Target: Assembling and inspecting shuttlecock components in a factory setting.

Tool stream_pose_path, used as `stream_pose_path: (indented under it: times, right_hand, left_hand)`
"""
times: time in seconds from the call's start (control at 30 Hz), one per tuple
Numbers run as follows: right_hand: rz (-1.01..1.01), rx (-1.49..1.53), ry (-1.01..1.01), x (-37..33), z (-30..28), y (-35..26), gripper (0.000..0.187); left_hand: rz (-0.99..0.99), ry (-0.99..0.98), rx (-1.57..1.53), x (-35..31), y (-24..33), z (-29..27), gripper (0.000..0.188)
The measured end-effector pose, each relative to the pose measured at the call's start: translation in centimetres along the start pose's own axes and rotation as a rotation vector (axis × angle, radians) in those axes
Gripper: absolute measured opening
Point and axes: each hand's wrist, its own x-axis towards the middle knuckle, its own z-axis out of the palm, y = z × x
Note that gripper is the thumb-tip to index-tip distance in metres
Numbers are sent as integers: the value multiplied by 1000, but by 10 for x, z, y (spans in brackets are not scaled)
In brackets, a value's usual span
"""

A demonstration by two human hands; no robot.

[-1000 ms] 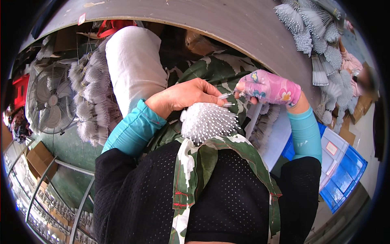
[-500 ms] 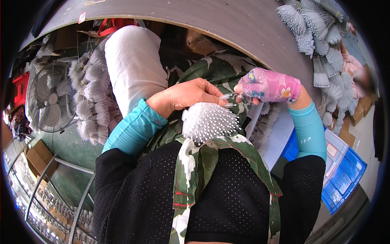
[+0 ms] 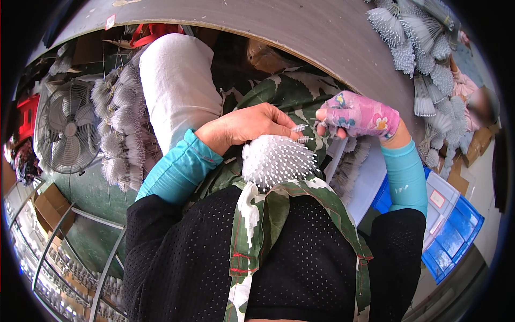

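My left hand [image 3: 256,124] is bare, its thumb and fingers pinched on small bristle brushes [image 3: 301,129] that stick out from the fingertips. Right below it, a thick bundle of white ball-tipped wire brushes [image 3: 279,162] rests against my apron, its round tips fanned out. My right hand [image 3: 360,115] wears a pink flowered fingerless glove. Its fingers are curled, a short gap to the right of the small brushes. Whatever lies between those fingers is too small and partly hidden to name.
A grey tabletop [image 3: 300,32] curves across the far side, with piled brush bundles [image 3: 418,43] at its right. Left of me stand a fan [image 3: 70,129] and hanging brush bundles [image 3: 126,112]. At right are blue bins [image 3: 453,236]; another person [image 3: 465,86] sits beyond.
My right hand has moved slightly right, away from the small brushes at my left fingertips. My left hand and the ball-tipped bundle have barely shifted.
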Motion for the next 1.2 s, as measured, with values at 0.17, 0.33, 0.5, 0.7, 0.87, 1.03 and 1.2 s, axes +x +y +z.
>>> stream_pose_path:
  times: [0.17,0.33,0.5,0.7,0.87,1.03,1.2]
  right_hand:
    - [86,13,-113,1,-1,-3,40]
    - [33,-26,-115,4,0,-1,40]
    - [-2,-93,-112,3,2,-7,38]
    - [-37,-76,-94,4,0,-5,34]
    - [-104,308,71,0,-1,22,26]
    - [-454,394,189,5,35,42,25]
    - [-640,107,403,13,58,42,21]
  left_hand:
    - [-12,-11,25,0,3,0,25]
    - [-32,-7,82,4,4,0,24]
    - [-36,-13,71,6,2,0,24]
    - [-40,-13,76,5,5,1,24]
    - [-9,-5,-20,3,0,-3,22]
    - [8,-51,-186,6,-9,-12,21]
    - [-18,-94,-194,8,-10,-18,20]
